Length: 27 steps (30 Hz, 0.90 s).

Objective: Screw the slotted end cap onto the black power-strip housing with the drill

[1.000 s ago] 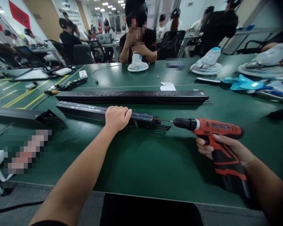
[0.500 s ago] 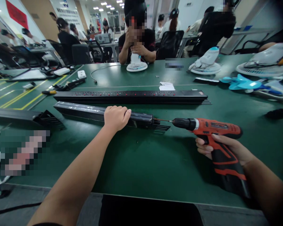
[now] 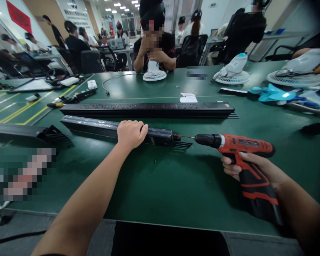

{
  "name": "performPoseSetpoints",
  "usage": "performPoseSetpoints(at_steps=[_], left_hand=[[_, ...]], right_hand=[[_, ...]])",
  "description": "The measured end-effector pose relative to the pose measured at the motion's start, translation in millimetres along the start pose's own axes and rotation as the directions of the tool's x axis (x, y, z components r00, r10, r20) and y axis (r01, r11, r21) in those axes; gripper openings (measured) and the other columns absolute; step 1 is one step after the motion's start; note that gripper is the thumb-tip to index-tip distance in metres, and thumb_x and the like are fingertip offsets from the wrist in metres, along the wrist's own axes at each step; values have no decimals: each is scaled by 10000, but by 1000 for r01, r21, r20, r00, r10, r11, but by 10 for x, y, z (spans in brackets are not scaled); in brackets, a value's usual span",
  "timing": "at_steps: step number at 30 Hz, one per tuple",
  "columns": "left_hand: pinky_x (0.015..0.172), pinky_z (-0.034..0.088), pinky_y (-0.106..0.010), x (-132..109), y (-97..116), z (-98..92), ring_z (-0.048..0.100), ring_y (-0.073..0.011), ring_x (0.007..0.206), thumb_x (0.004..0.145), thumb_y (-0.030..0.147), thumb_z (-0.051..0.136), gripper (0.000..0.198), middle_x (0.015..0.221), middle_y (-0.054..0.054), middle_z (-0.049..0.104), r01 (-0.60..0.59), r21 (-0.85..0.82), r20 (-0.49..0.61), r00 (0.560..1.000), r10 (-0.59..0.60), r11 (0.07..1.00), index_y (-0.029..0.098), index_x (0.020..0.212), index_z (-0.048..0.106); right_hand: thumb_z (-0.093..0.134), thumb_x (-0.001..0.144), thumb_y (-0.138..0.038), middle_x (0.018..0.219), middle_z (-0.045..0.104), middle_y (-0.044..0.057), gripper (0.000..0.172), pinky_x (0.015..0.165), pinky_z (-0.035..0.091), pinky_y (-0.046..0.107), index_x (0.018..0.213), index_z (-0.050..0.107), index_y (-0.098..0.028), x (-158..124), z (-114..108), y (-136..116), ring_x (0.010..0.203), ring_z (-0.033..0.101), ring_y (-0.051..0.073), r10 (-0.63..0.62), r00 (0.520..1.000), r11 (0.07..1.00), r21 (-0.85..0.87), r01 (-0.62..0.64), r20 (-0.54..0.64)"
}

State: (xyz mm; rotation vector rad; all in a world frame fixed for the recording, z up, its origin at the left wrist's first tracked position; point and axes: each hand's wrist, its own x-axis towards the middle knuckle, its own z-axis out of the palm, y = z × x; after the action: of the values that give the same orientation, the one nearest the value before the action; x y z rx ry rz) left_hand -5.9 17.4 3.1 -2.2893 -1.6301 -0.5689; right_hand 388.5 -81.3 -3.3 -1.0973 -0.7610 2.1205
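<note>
My left hand (image 3: 132,134) is wrapped over a long black bar (image 3: 96,125) that lies slightly aslant on the green table. My right hand (image 3: 253,165) grips a red and black power drill (image 3: 245,144) by its handle, index finger near the trigger. The drill's long thin bit points left and meets the bar's right end, where black prongs stick out; the exact contact point is too small to tell. Behind it lies a second long black bar (image 3: 149,109) with a row of small red dots along its top.
A third dark bar (image 3: 16,131) lies at the left. Across the green table (image 3: 154,199), a person (image 3: 156,39) leans over a white fan part (image 3: 154,74). White fan parts (image 3: 233,73) and blue blades (image 3: 273,94) lie at the right. A screwdriver (image 3: 55,105) sits beyond the bars.
Both hands, the drill and the bars look unchanged. In the far left background, a standing person has come further into view.
</note>
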Motion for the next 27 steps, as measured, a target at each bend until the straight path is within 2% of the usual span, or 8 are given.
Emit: performPoseSetpoints(at_steps=[16,27], left_hand=[[776,385,-425,1,-7,-4,640,-260,744,1074,446,324,552,756,-77,733,-11,-11,-18,1000,11,1000,208,764,714],[733,362,-403,-3,-15,5,606,-238,697,1079,446,327,561,709,-65,704,-19,-21,-37,999,18,1000,207,716,682]], right_hand=[[525,622,-462,508,423,-43,281,404,357,208,757,561,-219,0,66,-10,479,327,99,-22,999,999,-34,20,-40],[509,627,-491,533,407,-43,329,417,331,225,776,556,-202,2,-24,3,502,322,100,-3,1000,999,-52,3,-3]])
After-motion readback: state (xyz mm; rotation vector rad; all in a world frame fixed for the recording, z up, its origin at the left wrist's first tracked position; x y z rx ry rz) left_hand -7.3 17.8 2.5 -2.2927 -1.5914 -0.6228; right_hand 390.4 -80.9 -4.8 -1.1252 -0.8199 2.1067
